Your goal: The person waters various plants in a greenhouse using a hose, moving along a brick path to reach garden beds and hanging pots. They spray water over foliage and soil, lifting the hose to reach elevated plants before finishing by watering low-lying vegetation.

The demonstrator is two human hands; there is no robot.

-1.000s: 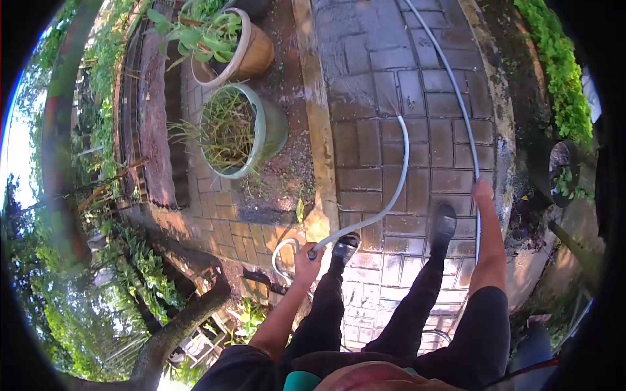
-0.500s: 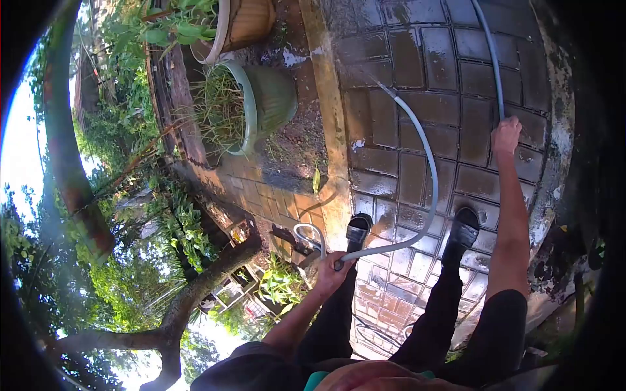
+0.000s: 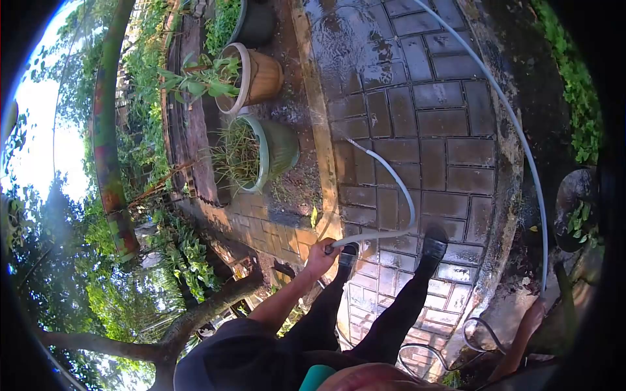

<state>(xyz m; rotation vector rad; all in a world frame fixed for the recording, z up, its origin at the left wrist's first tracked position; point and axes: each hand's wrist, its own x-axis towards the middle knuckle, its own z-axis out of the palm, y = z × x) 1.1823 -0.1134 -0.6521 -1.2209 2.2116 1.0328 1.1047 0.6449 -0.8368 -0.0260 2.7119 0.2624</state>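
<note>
My left hand (image 3: 319,257) is closed around a pale grey garden hose (image 3: 412,208), with a dark round piece showing at the grip. From there the hose bends across wet paving, its narrow light-coloured tip pointing away from me, where water seems to spray out. On the far right, low by my side, my right hand (image 3: 533,314) grips a long stretch of grey hose (image 3: 521,133). This stretch runs up along the path's right border and out at the top. Whether both stretches are one hose cannot be seen.
Along the left border stand a green pot (image 3: 279,153), a brown pot (image 3: 264,78) and a dark pot (image 3: 254,26). A thick tree branch (image 3: 195,313) crosses the lower left. Loose hose loops (image 3: 420,348) lie behind my feet. Wet bricks (image 3: 443,153) cover the path; a low kerb edges its right side.
My right hand has drawn the hose back and down to the right, near my body; that stretch now lies over the right border. My left hand keeps its grip, and the view has shifted.
</note>
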